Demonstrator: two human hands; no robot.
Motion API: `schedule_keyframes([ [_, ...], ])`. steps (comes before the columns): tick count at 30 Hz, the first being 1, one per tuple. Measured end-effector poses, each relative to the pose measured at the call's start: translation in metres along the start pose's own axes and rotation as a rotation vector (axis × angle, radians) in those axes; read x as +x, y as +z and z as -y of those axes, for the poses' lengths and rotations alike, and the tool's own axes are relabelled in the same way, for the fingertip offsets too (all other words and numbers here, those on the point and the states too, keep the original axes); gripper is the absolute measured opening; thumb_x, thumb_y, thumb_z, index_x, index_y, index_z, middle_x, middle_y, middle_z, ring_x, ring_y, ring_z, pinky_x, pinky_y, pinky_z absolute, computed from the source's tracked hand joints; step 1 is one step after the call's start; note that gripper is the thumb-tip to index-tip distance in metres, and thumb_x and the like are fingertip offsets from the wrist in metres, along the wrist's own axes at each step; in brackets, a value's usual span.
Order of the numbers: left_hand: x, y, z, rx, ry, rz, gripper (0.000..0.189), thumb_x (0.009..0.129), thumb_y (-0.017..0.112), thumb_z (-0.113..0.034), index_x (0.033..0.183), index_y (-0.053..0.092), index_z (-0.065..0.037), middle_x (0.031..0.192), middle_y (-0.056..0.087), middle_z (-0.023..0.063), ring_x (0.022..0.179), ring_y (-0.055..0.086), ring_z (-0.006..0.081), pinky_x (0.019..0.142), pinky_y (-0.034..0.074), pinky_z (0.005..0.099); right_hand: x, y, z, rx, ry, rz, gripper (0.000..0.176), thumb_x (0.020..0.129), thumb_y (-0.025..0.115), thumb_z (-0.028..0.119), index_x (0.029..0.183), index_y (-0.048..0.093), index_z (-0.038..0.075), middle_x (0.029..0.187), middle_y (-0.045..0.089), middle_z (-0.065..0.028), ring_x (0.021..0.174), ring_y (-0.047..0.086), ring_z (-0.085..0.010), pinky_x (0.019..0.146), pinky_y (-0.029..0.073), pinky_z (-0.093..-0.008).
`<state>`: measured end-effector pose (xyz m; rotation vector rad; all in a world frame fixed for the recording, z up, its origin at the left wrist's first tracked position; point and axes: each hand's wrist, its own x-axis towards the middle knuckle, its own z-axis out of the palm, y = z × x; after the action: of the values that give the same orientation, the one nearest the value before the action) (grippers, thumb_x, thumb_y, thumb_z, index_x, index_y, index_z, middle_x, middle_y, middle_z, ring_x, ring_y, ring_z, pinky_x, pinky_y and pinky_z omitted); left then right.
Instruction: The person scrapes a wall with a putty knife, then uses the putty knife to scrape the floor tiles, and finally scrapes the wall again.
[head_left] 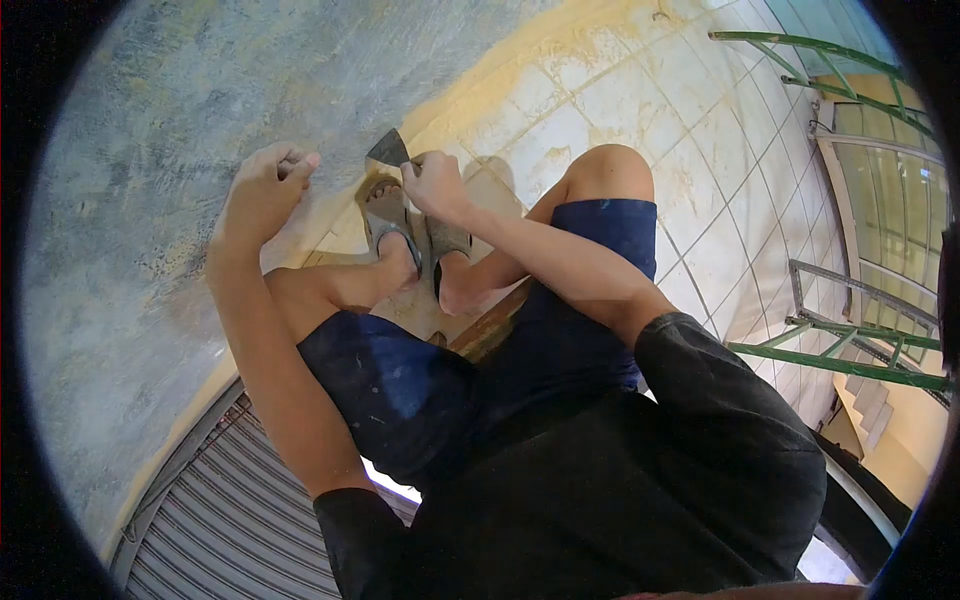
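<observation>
My right hand (pixel 437 187) is closed around the handle of a putty knife (pixel 389 150), its dark, wide blade pointing up and left toward the foot of the wall. Most of the handle is hidden in my fingers. Beside the mottled blue-grey wall (pixel 150 190), my left hand (pixel 263 193) has its fingers curled in and the thumb sticking out; no object shows in it. The blade is between my two hands, just above my sandalled foot (pixel 388 215).
Yellowish dust and smears cover the white floor tiles (pixel 620 115) along the wall. Green metal frames (pixel 840 365) stand at the right. A ribbed grey shutter (pixel 235 500) is at lower left. I sit low, knees bent, with a wooden piece (pixel 490 330) between my legs.
</observation>
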<state>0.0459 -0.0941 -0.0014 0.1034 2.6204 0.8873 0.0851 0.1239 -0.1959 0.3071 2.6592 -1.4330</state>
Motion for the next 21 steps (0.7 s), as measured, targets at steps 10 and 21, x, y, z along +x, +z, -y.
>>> schedule_keyframes([
  [10,-0.006,0.001,-0.006,0.062,0.016,-0.076,0.035,0.094,0.067,-0.033,0.100,0.067,0.001,0.078,0.070,0.0138,0.068,0.066,0.0227,0.069,0.051,0.0371,-0.001,-0.004,0.004,0.013,0.018,0.034,0.035,0.088,0.066,0.023,0.080,0.069,-0.010,0.078,0.066,-0.0331,0.080,0.069,-0.0471,0.077,0.055,-0.0493],
  [21,-0.016,0.002,-0.032,0.022,0.199,-0.333,0.026,0.094,0.068,-0.026,0.093,0.068,0.000,0.070,0.065,0.0118,0.063,0.063,0.0194,0.066,0.050,0.0342,0.011,0.006,-0.007,0.073,0.091,0.053,0.036,0.086,0.067,0.024,0.078,0.068,-0.011,0.076,0.065,-0.0330,0.078,0.068,-0.0478,0.075,0.055,-0.0492],
])
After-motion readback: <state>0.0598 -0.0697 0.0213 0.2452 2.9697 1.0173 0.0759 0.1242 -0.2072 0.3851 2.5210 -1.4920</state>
